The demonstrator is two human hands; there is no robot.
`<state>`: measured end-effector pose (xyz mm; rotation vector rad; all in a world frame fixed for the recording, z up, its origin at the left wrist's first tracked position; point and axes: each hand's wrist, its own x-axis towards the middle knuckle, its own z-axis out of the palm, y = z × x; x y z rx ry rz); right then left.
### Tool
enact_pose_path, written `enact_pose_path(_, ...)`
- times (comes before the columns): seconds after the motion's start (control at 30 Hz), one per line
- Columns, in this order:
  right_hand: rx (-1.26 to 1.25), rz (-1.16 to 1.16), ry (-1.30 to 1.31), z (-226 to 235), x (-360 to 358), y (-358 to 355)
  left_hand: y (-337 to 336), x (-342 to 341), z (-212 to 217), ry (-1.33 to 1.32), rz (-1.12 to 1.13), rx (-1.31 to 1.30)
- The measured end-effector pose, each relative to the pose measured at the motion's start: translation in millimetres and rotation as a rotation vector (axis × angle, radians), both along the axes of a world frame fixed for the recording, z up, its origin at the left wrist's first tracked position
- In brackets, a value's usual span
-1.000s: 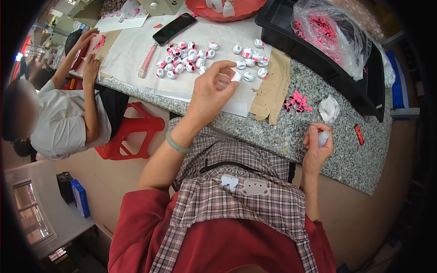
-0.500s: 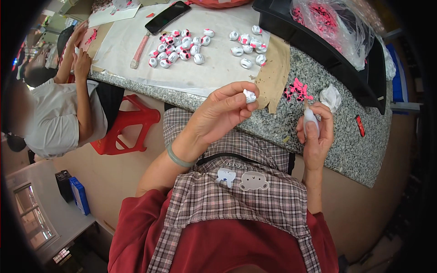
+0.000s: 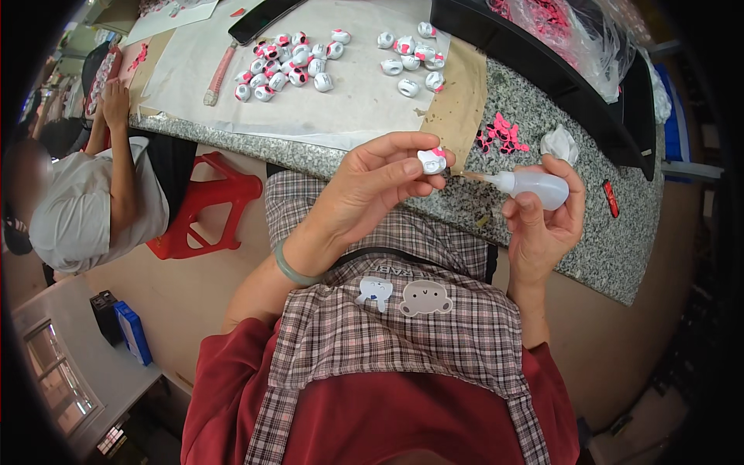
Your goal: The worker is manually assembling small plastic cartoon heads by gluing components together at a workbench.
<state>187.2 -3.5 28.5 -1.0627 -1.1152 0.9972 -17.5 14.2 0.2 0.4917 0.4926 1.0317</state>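
Observation:
Between the thumb and fingers of my left hand (image 3: 380,174) is a small white figurine head (image 3: 432,161) with a pink bow-like bit on its upper edge. My right hand (image 3: 546,217) grips a translucent squeeze bottle (image 3: 541,189), tipped onto its side. The bottle's thin nozzle points left at the figurine head, a short gap away from it. Loose pink and black small pieces (image 3: 504,133) lie in a heap on the stone counter beyond the bottle. A crumpled white tissue (image 3: 559,144) rests just past my right fingers.
Many similar white-and-pink heads (image 3: 287,62) cover the paper sheet (image 3: 349,108), with a smaller group (image 3: 411,58) to their right. A pink tube (image 3: 220,75) and a phone (image 3: 263,19) lie left. A black tray (image 3: 542,62) holds bagged pink pieces. A co-worker (image 3: 101,194) sits left near a red stool (image 3: 205,209).
The squeeze bottle has turned from nozzle-up to lying sideways, its nozzle now near the figurine head. The head has been turned, showing its pink bit. The co-worker's hands have shifted.

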Motion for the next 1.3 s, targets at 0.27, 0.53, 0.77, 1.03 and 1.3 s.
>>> enact_pose_path(0.27, 0.203, 0.017, -0.115, -3.7, -2.0, -3.9, -2.5, 2.2, 1.7, 0.13, 0.069, 0.064)
enact_pose_path(0.53, 0.241, 0.007, -0.204, -5.1, -2.3, -4.7, -3.6, 2.5, 3.9, 0.177, 0.06, 0.071)
enact_pose_path(0.77, 0.239, -0.003, -0.232, -5.1, -2.6, -4.3, -4.4, 2.9, 3.2, 0.201, 0.058, 0.066)
enact_pose_path(1.03, 0.191, -0.038, -0.269, -5.2, -3.9, -5.4, -3.7, 2.0, 2.1, 0.205, 0.049, 0.045)
enact_pose_path(1.3, 0.224, -0.027, -0.303, -6.1, -1.7, -4.1, -3.3, 1.2, 0.5, 0.207, 0.062, 0.044)
